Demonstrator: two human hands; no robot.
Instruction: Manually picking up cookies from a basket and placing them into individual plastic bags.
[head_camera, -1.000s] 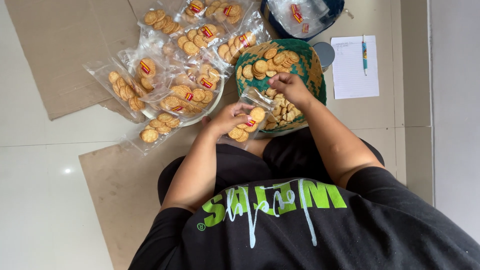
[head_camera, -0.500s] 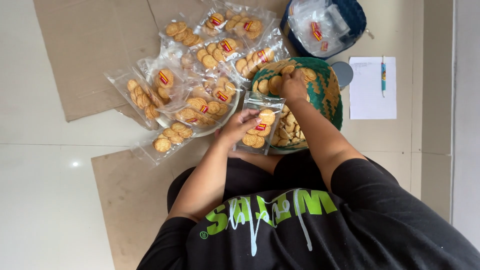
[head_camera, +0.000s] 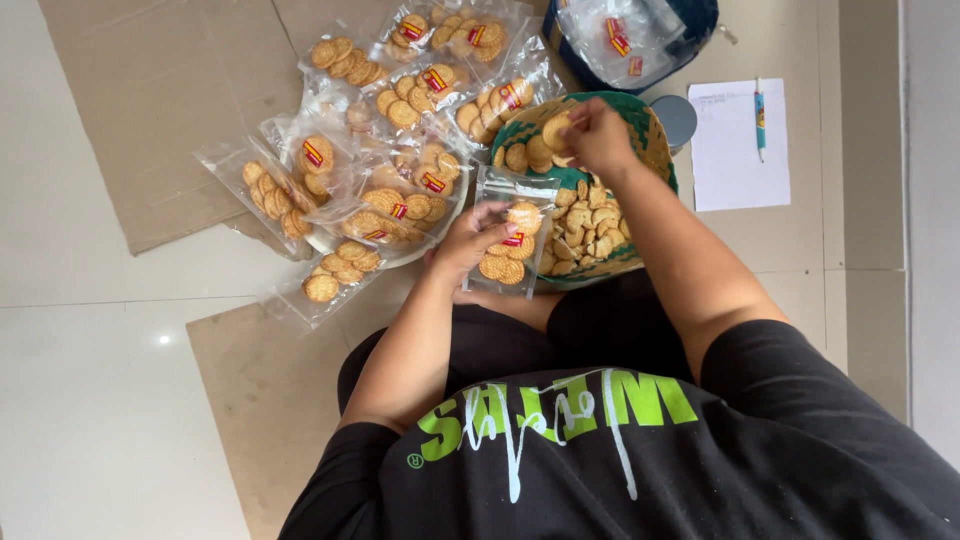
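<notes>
Filled packets (head_camera: 400, 150) lie left of the basket (head_camera: 655, 150); paper (head_camera: 738, 150) lies right of it.

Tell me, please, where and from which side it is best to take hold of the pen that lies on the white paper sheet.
Grip the pen around the middle of its barrel, coming from straight above with the fingers on its two long sides. It lies flat on the paper sheet, pointing away from the person, with bare paper along both sides, so probably nothing blocks a pinch there.
</notes>
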